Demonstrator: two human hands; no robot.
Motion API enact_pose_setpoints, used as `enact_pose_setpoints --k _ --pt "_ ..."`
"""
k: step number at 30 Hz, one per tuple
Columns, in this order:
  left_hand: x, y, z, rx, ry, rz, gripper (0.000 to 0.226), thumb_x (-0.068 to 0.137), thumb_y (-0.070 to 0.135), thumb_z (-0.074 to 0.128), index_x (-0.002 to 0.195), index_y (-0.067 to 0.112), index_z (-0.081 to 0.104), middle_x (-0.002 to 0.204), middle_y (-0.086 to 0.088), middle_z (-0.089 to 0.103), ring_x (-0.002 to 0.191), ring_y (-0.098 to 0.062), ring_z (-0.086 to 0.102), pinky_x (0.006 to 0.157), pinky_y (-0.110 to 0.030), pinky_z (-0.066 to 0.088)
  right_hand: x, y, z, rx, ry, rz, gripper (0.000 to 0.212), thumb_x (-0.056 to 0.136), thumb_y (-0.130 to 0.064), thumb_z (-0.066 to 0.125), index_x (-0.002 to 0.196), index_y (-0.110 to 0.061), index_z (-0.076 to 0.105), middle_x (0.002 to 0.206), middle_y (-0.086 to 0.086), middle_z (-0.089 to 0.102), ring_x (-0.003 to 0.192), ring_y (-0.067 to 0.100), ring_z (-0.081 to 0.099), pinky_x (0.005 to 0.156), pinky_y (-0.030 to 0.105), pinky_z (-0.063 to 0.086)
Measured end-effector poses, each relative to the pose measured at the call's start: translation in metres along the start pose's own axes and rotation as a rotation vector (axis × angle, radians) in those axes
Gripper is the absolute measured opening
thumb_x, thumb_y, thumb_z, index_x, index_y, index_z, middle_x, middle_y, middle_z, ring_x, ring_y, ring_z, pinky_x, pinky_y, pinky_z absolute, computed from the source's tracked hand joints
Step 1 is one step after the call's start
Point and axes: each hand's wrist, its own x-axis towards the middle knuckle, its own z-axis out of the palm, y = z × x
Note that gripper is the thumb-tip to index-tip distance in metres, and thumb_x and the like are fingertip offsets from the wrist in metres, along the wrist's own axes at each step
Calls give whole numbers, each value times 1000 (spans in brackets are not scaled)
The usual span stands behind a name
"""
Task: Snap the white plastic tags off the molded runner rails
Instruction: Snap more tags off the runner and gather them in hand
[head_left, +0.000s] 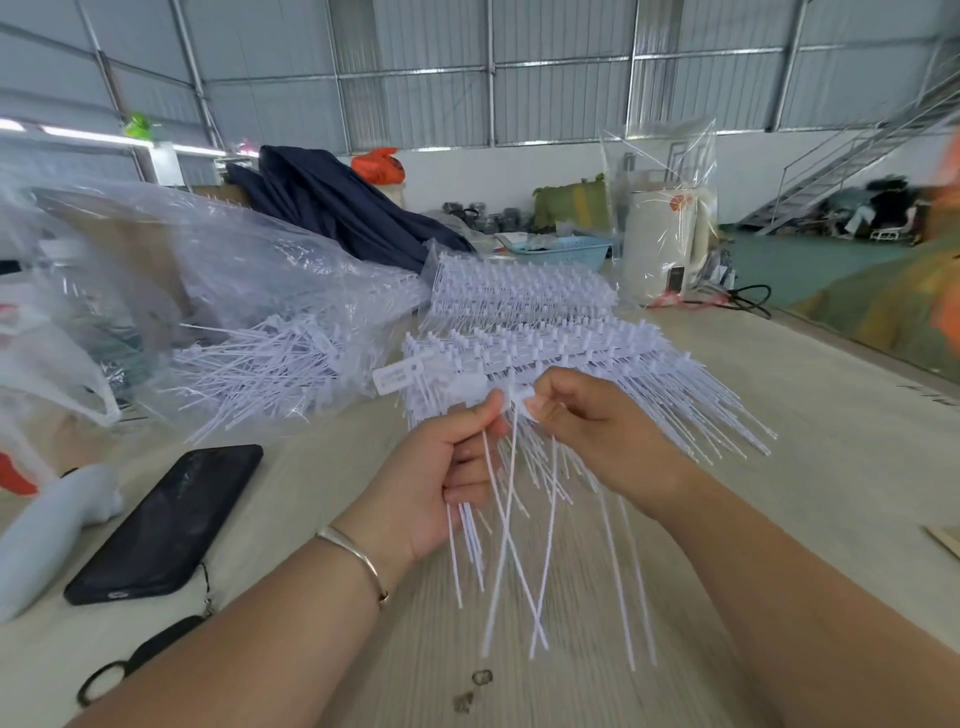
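A stack of white molded runner rails (561, 343) with rows of tags lies on the table in front of me. My left hand (447, 473) grips a bundle of loose white tags (498, 545) whose thin tails hang down toward me. My right hand (587, 415) pinches the head of one tag (519, 397) at the near edge of the rails, just beside my left thumb. A flat tag label (397, 375) sticks out to the left of the rails. A heap of separated tags (270, 369) lies to the left.
A black phone (171, 525) lies on the table at lower left, beside a pale handle-shaped object (52, 530) and black scissors (135, 660). Clear plastic bags (171, 270) fill the left. A second rail stack (519, 286), a blue basket (561, 252) and a wrapped white appliance (662, 244) stand behind.
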Motion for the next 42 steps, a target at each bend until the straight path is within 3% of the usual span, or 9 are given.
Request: enact_pose_setpoints --k 3,7,12,21,27,32,37,39,42 --pt "2 -4 -1 178 156 82 28 82 21 67 63 13 49 46 8 24 32 -4 19 31 -15 13 1 4 -7 -54 90 48 31 87 -27 68 70 -4 55 58 4 38 50 13 30 48 24 26" --pt "1 -10 2 211 191 110 31 89 23 64 62 14 54 46 7 29 33 -6 23 31 -14 18 1 3 -10 -43 148 57 30 82 -27 73 68 -5 59 52 -4 37 45 7 28 45 18 24" --pt "-1 -3 1 264 103 118 33 93 30 59 65 14 59 51 1 42 37 -7 24 32 -16 19 1 2 -15 95 27 118 22 86 -24 69 74 -6 68 60 4 44 58 17 35 59 29 28" --pt "-8 14 -1 411 -122 -26 31 85 26 58 56 16 52 38 6 24 32 -5 17 32 -12 14 0 -10 -27 223 -168 197 6 66 -19 72 61 -14 71 52 1 48 47 8 39 52 19 31" --pt "-7 32 -15 31 -187 -168 41 80 23 56 58 23 21 38 7 21 31 -6 16 30 -14 11 0 -9 -31 248 -157 159 11 66 -16 66 60 -6 65 54 10 43 46 10 32 45 12 29" --pt "-7 22 -13 149 -98 20 32 76 17 71 58 22 45 52 9 24 39 -2 20 32 -12 16 4 0 -25 279 94 243 9 69 -7 53 71 -11 61 57 3 51 55 14 42 48 14 35" --pt "-4 10 -3 209 105 77 27 84 32 65 61 20 60 51 8 21 39 -4 16 31 -14 14 0 2 -15 74 85 162 28 80 10 51 80 -16 62 65 9 59 64 21 45 63 34 34" --pt "-4 9 -4 202 164 87 36 87 43 60 59 21 65 51 8 22 39 -4 16 32 -15 13 -1 1 -10 63 57 122 30 79 12 55 84 -15 67 67 12 62 61 19 46 60 32 35" --pt "-4 8 -1 147 112 97 27 72 40 73 73 16 63 53 9 28 40 -4 21 33 -14 17 -3 3 -3 -87 33 50 34 81 5 62 95 -24 73 66 -11 65 48 8 47 48 20 36"
